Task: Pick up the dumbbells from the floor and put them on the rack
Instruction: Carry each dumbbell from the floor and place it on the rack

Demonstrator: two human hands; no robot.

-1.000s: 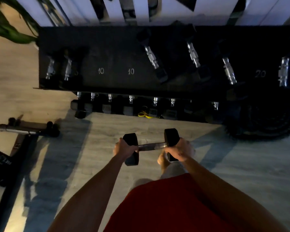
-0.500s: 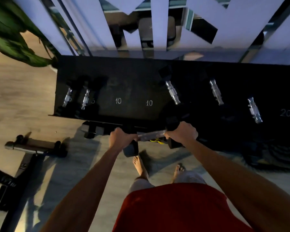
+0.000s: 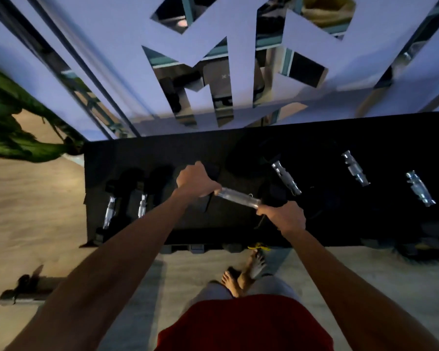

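1 dumbbell (image 3: 238, 198), gripped by left hand (image 3: 195, 182) and right hand (image 3: 283, 216), above black rack (image 3: 188, 148) on pale floor (image 3: 31, 211).

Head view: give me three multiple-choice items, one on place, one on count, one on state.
1. Where is the held dumbbell? A on the floor; B over the rack top shelf; C on the bench.
2. How many chrome handles lie on that shelf to its right? A one; B three; C six.
3. Who grips it? A one hand alone; B nobody; C both hands.
Key: 1 B, its handle shows against the black shelf. 2 B, three handles show there. 3 C, the left hand and right hand curl round the handle's two ends.
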